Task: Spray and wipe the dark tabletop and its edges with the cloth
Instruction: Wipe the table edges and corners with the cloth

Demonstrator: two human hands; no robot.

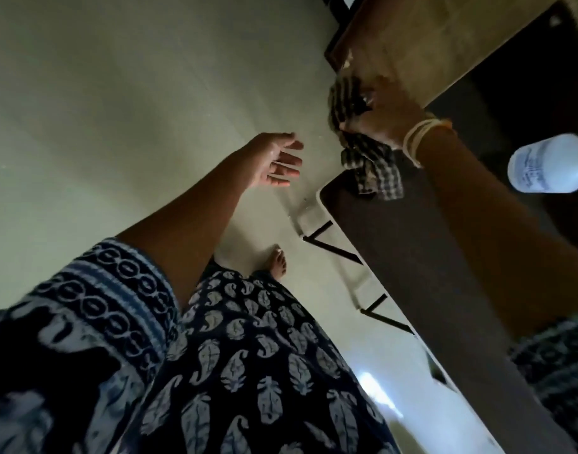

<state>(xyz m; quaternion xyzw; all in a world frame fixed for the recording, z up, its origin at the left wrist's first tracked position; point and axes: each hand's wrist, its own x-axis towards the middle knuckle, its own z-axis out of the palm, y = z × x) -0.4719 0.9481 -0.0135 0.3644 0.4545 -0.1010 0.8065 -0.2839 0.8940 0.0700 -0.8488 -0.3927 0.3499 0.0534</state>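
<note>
The checked dark-and-white cloth [373, 165] is gripped by the right hand [379, 116], fingers curled round it, bunched at the far corner of the dark brown rectangular tabletop [422, 257]. One end of the cloth hangs down onto the tabletop corner; the upper part is wadded under the fingers against the edge of a lighter tan wooden surface [445, 44] just beyond. Whether the cloth is pressed on the tan surface or only in front of it cannot be told; the area is blurred. Pale bangles [418, 139] are seen on the right wrist.

The left hand [278, 162] is held out over the pale floor [117, 109], palm turned towards the table, fingers straight and slightly spread, nothing held, apart from the cloth and tabletop.

A white plastic bottle with a printed label [543, 163] is seen on the right of the forearm, over the dark surface; the spray head is out of frame.

Under the near table edge, pale frame bars with black diagonal struts [333, 244] are visible. A dark blue garment with pale paisley print [248, 355] fills the lower frame; a bare foot [279, 262] is on the floor.
</note>
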